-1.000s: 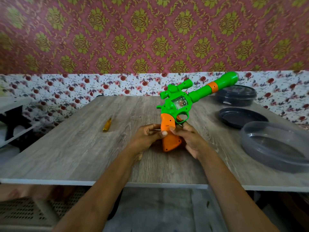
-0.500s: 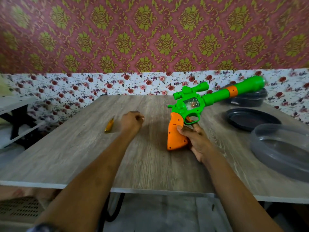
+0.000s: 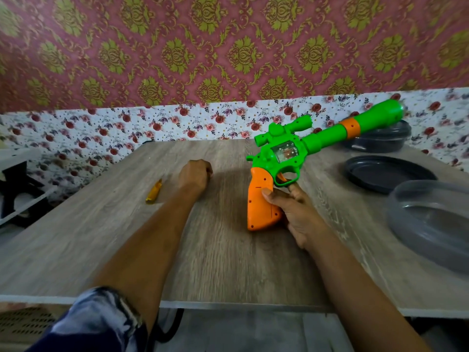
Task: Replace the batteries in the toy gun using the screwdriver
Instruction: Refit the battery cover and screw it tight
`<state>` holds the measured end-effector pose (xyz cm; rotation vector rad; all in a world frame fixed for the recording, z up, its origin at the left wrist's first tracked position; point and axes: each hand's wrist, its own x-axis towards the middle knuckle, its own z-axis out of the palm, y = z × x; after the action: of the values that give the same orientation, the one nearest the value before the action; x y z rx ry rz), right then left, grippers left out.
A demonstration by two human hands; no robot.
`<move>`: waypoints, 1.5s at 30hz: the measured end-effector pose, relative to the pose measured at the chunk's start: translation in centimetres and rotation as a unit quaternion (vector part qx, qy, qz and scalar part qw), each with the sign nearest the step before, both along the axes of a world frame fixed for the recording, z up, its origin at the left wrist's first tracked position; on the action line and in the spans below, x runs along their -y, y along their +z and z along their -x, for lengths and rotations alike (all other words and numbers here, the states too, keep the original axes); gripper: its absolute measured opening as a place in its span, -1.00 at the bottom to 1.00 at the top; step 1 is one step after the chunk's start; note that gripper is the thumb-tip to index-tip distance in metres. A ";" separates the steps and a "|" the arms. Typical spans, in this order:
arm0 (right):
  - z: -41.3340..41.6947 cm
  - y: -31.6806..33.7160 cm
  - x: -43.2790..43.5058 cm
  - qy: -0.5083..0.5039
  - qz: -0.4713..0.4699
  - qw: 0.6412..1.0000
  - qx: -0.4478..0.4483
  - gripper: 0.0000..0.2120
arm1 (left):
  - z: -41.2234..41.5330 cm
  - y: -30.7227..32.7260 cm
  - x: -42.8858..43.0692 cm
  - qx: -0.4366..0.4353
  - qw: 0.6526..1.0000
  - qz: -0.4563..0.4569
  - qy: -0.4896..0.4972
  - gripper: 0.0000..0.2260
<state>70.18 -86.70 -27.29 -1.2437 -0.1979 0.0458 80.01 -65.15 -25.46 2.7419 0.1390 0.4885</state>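
Observation:
The toy gun [image 3: 284, 153] is green with an orange grip; its butt stands on the wooden table [image 3: 101, 237] and the barrel points up to the far right. My right hand [image 3: 297, 212] grips the orange grip from the right, thumb across its side. My left hand [image 3: 195, 175] rests on the table to the left of the gun, apart from it, fingers curled into a fist; anything inside the fist is hidden. A small yellow screwdriver [image 3: 153, 191] lies on the table just left of my left hand, untouched.
On the right side of the table lie a black round container [image 3: 380, 141], a flat black lid [image 3: 388, 174] and a large grey translucent lid [image 3: 431, 224]. The table's front edge runs below my forearms. A low shelf stands at the far left.
My left hand left the gun's grip and moved left onto the table near the screwdriver. My right hand keeps the gun, which now sits further right.

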 end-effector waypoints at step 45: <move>-0.4 -0.2 -0.1 -0.005 -0.019 0.999 -0.036 -0.67 | 14.0 0.0 6.8 0.030 0.870 0.449 -0.201 -0.83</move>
<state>70.53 -86.63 -27.49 -1.2039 -0.1295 0.0786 66.05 -71.92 -25.42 1.7643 -0.1839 0.2805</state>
